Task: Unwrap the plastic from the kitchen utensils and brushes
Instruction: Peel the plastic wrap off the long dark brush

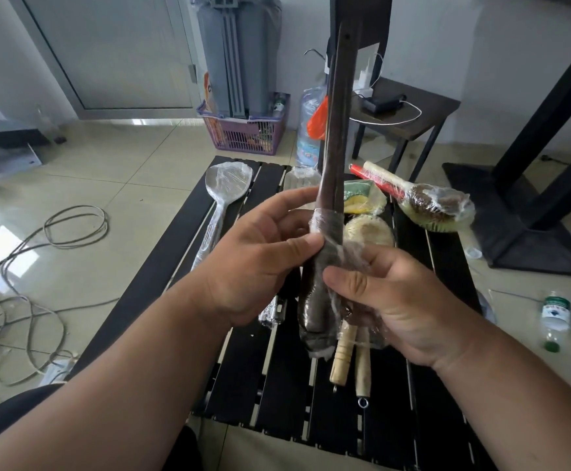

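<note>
Both hands, left hand [260, 256] & right hand [389, 300], squeeze the dark wooden spoon [333, 164] held upright over the black table [277, 385]; its plastic wrap [328, 229] is bunched, so a hard tug could rip it w/ bits left stuck.

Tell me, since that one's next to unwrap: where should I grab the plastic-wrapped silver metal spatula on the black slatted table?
Probably the long thin handle of the wrapped silver metal spatula, from the left side; it lies flat, its broad head pointing away, near the black slatted table's left edge.
</note>
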